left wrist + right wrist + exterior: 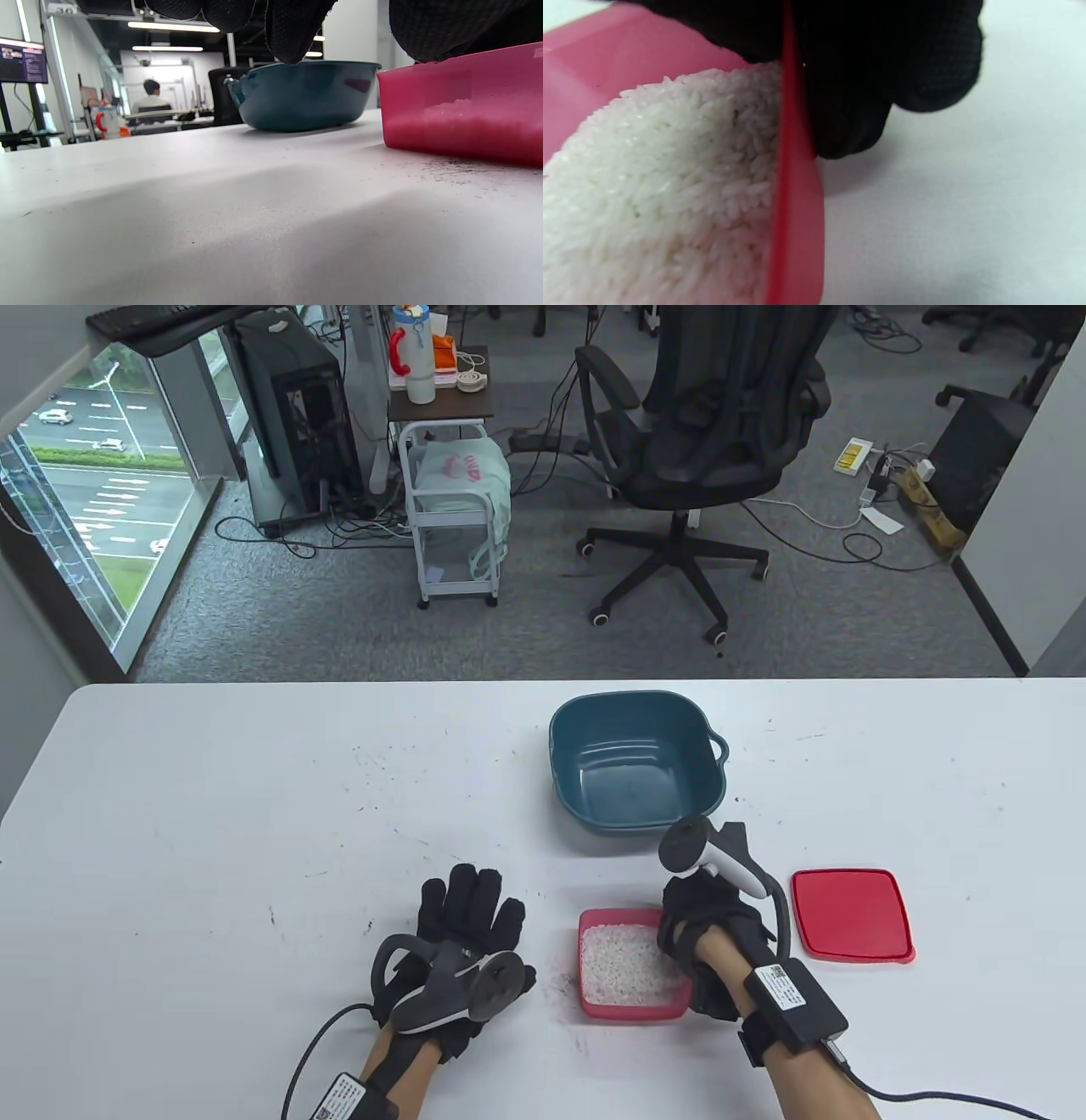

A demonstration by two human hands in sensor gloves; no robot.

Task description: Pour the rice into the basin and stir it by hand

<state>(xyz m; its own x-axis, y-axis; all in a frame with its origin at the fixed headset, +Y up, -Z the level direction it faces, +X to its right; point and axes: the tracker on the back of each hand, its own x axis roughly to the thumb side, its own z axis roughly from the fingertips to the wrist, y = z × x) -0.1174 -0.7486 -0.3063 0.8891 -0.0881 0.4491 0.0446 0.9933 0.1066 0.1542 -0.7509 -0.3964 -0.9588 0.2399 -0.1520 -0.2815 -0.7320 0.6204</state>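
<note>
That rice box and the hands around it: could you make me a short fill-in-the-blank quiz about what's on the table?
1. The right hand grips the wall of the red box, which holds ____.
2. The left hand lies flat on the ____, holding nothing.
3. The red lid lies to the ____ of the box.
4. The teal basin has ____ rice poured in it yet.

Missing words: rice; table; right; no
</note>
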